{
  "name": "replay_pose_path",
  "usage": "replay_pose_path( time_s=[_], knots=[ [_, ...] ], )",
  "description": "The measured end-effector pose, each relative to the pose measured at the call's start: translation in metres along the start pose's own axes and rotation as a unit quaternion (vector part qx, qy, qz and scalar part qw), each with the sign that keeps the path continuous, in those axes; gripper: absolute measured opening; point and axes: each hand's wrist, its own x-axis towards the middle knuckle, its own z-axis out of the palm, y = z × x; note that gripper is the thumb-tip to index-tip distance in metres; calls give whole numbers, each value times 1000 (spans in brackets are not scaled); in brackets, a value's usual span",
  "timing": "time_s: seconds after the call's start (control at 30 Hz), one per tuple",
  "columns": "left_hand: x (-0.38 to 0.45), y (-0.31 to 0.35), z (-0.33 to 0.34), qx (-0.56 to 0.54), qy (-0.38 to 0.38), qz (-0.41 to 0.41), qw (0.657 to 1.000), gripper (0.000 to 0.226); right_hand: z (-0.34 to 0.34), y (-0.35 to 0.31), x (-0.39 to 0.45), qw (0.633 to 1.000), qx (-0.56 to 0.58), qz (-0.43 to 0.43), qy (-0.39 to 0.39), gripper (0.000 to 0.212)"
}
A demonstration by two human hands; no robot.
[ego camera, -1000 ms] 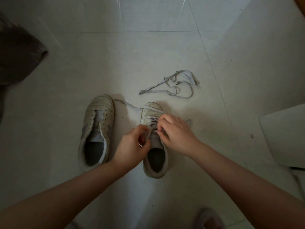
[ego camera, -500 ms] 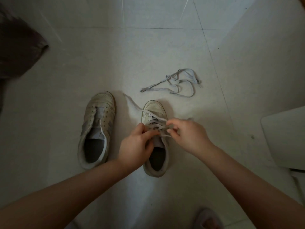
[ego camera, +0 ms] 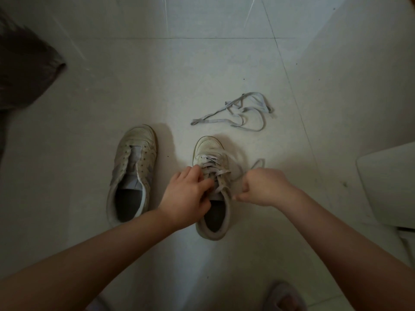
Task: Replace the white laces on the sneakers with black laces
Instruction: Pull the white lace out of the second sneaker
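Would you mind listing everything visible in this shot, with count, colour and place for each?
Unlaced sneaker: one, off-white, on the floor at centre left.
Laced sneaker: one, off-white, on the floor at centre, under the hands.
White lace: one, partly threaded through the laced sneaker.
Loose lace: one, pale grey-white, on the floor beyond the sneakers.
Floor: pale tiles, throughout.
Dark object: one, brownish, far left, blurred.
White object: one, right edge, cut off.
Slipper: one, greyish, bottom edge.
Left hand: fingers in the laced sneaker's lacing.
Right hand: curled, pulling the white lace rightward.
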Motion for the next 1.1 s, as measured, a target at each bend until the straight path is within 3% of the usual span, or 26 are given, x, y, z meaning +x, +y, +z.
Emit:
replay_pose_path(
  time_s=[0.1,0.2,0.33,0.5,0.63,0.73,0.87,1.1],
  knots=[
    [5,3,1,-34,-9,13,999,35,-1,-3,-2,985,100,-14,142,18],
    [5,5,0,-61,-12,51,997,27,3,-10,3,950,221,-89,203,15],
    [-4,3,-4,-89,23,91,992,38,9,-16,17,950,214,-139,181,18],
    [-3,0,-6,-80,74,33,994,31,6,-16,22,953,215,-127,170,16],
    [1,2,-9,-108,-27,-12,994,67,5,-18,21,955,214,-110,172,11],
    [3,1,0,23,-38,7,999,79,9,-20,21,953,237,-100,158,9],
    [12,11,12,135,72,0,988,45,11,-24,21,941,286,-94,154,9],
    [5,-3,11,68,184,46,979,17,22,-14,17,912,347,-68,208,13]
  ],
)
